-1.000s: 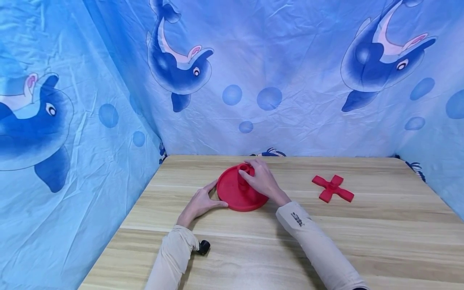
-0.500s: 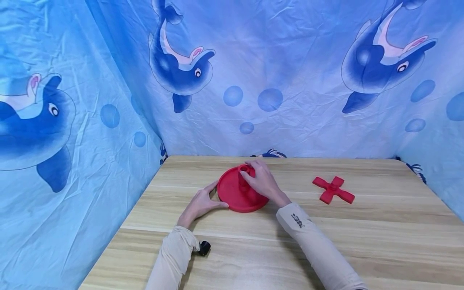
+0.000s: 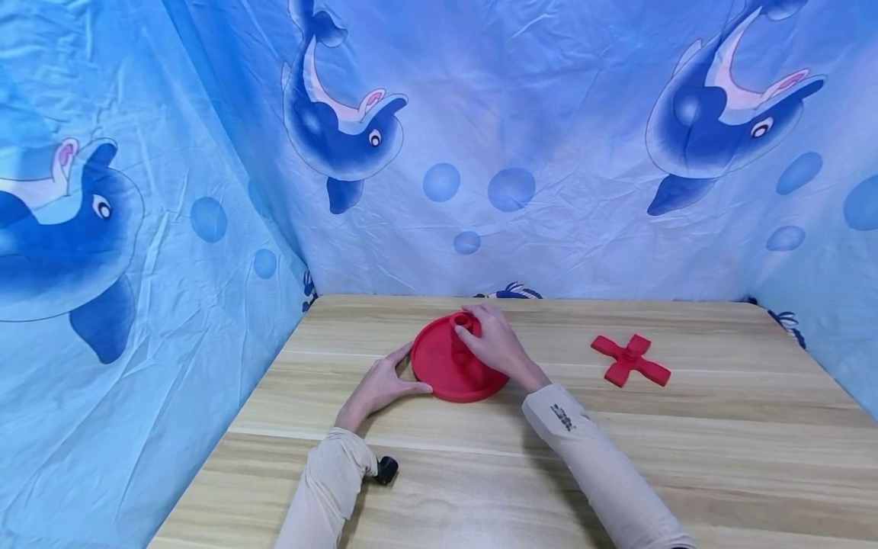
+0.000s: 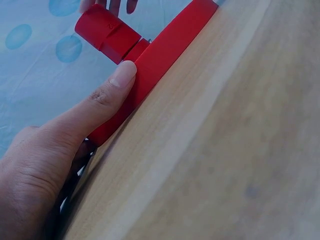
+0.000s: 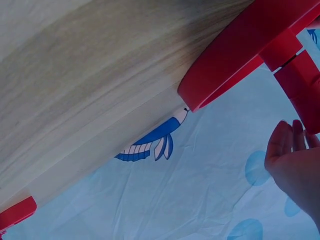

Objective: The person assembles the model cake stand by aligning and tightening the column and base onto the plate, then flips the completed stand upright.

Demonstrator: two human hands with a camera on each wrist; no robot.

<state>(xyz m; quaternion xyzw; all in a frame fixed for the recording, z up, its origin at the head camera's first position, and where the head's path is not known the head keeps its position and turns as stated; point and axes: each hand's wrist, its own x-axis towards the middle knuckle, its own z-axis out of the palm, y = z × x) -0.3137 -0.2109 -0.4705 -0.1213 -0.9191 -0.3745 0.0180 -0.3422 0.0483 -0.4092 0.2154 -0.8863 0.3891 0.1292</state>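
Observation:
A round red dish with a raised rim lies flat on the table. From its middle rises a red cylinder, hollow at the top, standing over a short stub; a thin dark gap shows between the two. My left hand holds the dish's left side, thumb at the near edge and fingers at the far edge. In the left wrist view the thumb presses on the rim. My right hand grips the cylinder near its top between thumb and fingers. Its fingertips are partly hidden behind the cylinder.
A red four-armed cross piece lies on the wooden table to the right of the dish. Blue cloth with printed dolphins hangs behind and at the sides. A black knob sits by the left cuff.
Hardly anything differs: both hands keep their places on the dish and the cylinder. The whole head view has shifted very slightly.

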